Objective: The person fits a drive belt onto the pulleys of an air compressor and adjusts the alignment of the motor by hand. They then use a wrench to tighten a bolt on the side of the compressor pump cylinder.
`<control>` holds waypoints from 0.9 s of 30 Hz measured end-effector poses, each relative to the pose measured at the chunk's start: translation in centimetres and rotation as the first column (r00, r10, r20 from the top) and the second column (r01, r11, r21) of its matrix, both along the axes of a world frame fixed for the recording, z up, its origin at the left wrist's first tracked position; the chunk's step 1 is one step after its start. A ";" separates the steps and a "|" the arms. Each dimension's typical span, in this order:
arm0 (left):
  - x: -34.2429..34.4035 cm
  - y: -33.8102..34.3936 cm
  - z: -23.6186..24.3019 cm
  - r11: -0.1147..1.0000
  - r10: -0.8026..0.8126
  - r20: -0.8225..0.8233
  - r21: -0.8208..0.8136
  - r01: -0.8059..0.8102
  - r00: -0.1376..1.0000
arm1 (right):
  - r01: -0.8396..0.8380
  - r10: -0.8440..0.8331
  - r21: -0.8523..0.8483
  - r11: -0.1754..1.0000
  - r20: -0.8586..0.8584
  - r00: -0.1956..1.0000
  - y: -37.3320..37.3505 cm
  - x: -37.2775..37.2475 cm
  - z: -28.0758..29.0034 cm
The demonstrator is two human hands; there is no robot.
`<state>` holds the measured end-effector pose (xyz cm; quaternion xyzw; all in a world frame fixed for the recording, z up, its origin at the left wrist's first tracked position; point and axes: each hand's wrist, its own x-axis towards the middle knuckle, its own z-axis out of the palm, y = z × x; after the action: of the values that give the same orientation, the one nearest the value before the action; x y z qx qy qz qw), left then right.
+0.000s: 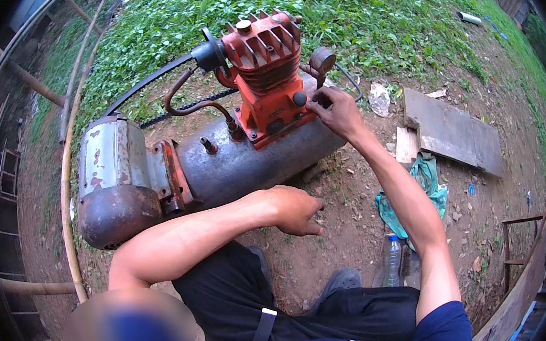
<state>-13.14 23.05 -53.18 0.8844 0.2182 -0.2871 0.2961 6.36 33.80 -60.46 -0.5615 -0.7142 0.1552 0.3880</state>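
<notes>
An air compressor lies on the bare ground before me, with a dark metal tank [233,164], a red finned pump [269,73] on top and a worn grey motor [112,155] at its left end. My right hand [341,114] is at the pump's right lower side, fingertips pinched together beside a black round knob [299,99]. Whatever lies between those fingertips is too small to make out. Just beyond that hand stands a round pressure gauge [322,59]. Below the tank's near side hangs my left hand [297,208], its fingers apart and holding nothing.
A black belt [148,84] runs from motor to pump pulley. To the right lie wooden boards [451,130], a green cloth [424,180] and a clear plastic bottle [393,260] with a blue cap. Bamboo poles [70,188] stand at left; leafy grass [369,12] grows behind.
</notes>
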 end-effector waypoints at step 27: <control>-0.2 -0.2 0.0 0.999 -0.037 0.010 0.004 0.037 0.999 | 0.004 -0.003 0.001 1.000 -0.116 0.993 -0.8 -0.8 0.0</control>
<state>-13.38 22.82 -53.13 0.8903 0.2008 -0.2876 0.2903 5.53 33.05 -60.47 -0.5526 -0.6895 0.1866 0.4295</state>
